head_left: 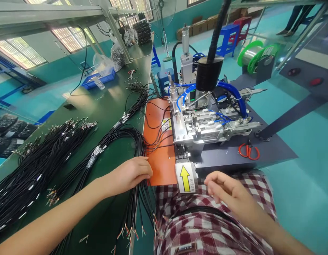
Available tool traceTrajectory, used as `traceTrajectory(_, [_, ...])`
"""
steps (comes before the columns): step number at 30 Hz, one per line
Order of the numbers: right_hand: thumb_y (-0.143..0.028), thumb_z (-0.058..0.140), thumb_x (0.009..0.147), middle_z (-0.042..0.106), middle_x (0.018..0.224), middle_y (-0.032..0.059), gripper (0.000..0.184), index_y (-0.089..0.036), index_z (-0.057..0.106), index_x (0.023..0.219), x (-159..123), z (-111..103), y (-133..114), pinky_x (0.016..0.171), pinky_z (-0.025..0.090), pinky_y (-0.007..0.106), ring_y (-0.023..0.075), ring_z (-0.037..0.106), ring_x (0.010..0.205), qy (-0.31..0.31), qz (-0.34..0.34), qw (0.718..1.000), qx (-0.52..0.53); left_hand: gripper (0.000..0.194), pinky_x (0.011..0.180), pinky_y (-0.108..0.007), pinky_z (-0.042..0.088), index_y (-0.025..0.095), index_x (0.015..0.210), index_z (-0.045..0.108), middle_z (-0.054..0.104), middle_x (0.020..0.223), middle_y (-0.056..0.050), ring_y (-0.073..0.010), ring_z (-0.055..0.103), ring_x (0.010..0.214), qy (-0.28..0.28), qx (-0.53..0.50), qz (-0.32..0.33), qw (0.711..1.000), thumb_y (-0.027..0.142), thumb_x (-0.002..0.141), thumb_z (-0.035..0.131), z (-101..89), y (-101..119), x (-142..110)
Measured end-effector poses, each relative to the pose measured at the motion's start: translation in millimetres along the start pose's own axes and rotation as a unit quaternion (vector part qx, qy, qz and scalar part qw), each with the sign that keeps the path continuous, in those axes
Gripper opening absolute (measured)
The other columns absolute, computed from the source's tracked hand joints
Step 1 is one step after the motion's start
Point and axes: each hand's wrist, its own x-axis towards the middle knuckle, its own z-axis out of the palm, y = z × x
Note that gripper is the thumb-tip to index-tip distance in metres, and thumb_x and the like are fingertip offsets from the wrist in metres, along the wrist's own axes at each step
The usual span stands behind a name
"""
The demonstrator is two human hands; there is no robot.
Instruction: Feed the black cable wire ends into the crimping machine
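My left hand [132,173] rests on a bundle of black cables [137,141] at the edge of the green bench [100,106]. Its fingers curl down over the cables beside an orange mat [160,163]. My right hand [227,193] hovers over my checked lap, fingers loosely bent, nothing visible in it. It sits just right of a white label with a yellow arrow [185,177]. Behind the label stands a metal machine [203,120] with blue air hoses.
More black cable bundles [41,156] lie across the bench's left side. Red-handled scissors [249,151] lie on the dark machine base. A blue tray [98,79] and plastic bags sit at the far end. Green wire spools [255,53] stand at the right.
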Motion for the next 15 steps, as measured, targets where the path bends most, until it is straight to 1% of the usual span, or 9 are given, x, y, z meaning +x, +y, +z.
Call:
traceTrajectory(2, [-0.045,0.053,0.087,0.055,0.07,-0.0002,0.024,-0.023,0.06,0.084,4,9,-6,0.056,0.043,0.026,0.0147,0.05,0.061,-0.03,-0.008,1.0,-0.004,0.021,0.094,-0.034,0.04,0.021,0.094,0.063,0.064,0.093,-0.004,-0.0174,0.057,0.091,0.003,-0.009,-0.004,1.0,0.015,0.093,0.043,2.0,0,0])
traceTrajectory(4, [-0.043,0.051,0.088,0.055,0.07,-0.0002,0.022,-0.023,0.06,0.084,9,17,-12,0.056,0.043,0.026,0.0154,0.051,0.064,-0.045,-0.018,0.999,-0.016,0.017,0.09,-0.034,0.041,0.021,0.093,0.063,0.062,0.096,-0.005,-0.0194,0.055,0.094,-0.007,0.012,-0.003,1.0,0.013,0.089,0.048,8.0,-2,0])
traceTrajectory(6, [-0.042,0.05,0.09,0.054,0.069,-0.0006,0.023,-0.022,0.059,0.082,14,22,-16,0.056,0.042,0.026,0.0152,0.051,0.064,-0.055,-0.022,0.998,-0.03,0.016,0.085,-0.034,0.041,0.021,0.086,0.063,0.059,0.091,-0.005,-0.0208,0.054,0.091,-0.014,0.046,0.001,0.999,0.012,0.087,0.05,14.0,-6,0])
traceTrajectory(8, [-0.04,0.049,0.091,0.053,0.068,-0.0011,0.023,-0.022,0.058,0.08,18,24,-18,0.055,0.04,0.026,0.0146,0.051,0.063,-0.06,-0.017,0.997,-0.039,0.019,0.081,-0.033,0.041,0.021,0.078,0.061,0.056,0.083,-0.004,-0.02,0.052,0.085,-0.022,0.049,0.005,0.999,0.011,0.087,0.048,15.8,-10,2])
traceTrajectory(10, [-0.04,0.048,0.091,0.053,0.066,-0.0014,0.024,-0.022,0.057,0.078,21,24,-19,0.055,0.04,0.026,0.0142,0.051,0.062,-0.06,-0.012,0.997,-0.043,0.019,0.079,-0.031,0.041,0.02,0.076,0.061,0.056,0.081,-0.003,-0.0182,0.052,0.083,-0.038,-0.004,0.011,0.999,0.012,0.089,0.049,11.8,-13,5])
traceTrajectory(12, [-0.038,0.048,0.091,0.053,0.065,-0.0014,0.022,-0.022,0.058,0.08,23,23,-19,0.055,0.04,0.026,0.0141,0.052,0.061,-0.057,-0.011,0.998,-0.039,0.016,0.078,-0.028,0.042,0.02,0.08,0.061,0.058,0.084,-0.003,-0.0163,0.054,0.083,-0.036,-0.093,0.008,0.995,0.015,0.09,0.049,4.9,-15,6])
traceTrajectory(13, [-0.036,0.048,0.091,0.054,0.067,-0.0012,0.019,-0.022,0.058,0.084,24,23,-20,0.055,0.042,0.026,0.0141,0.052,0.062,-0.056,-0.014,0.998,-0.031,0.015,0.077,-0.027,0.043,0.019,0.083,0.061,0.059,0.086,-0.003,-0.0155,0.055,0.083,-0.023,-0.138,0.0,0.99,0.016,0.091,0.049,1.8,-16,7])
traceTrajectory(15, [-0.031,0.048,0.091,0.058,0.074,0.0003,0.014,-0.023,0.059,0.096,25,25,-21,0.057,0.045,0.027,0.0141,0.054,0.063,-0.057,-0.023,0.998,-0.009,0.015,0.075,-0.026,0.044,0.018,0.088,0.059,0.061,0.089,-0.003,-0.0144,0.056,0.081,0.025,-0.199,-0.03,0.979,0.02,0.093,0.046,-0.9,-15,9])
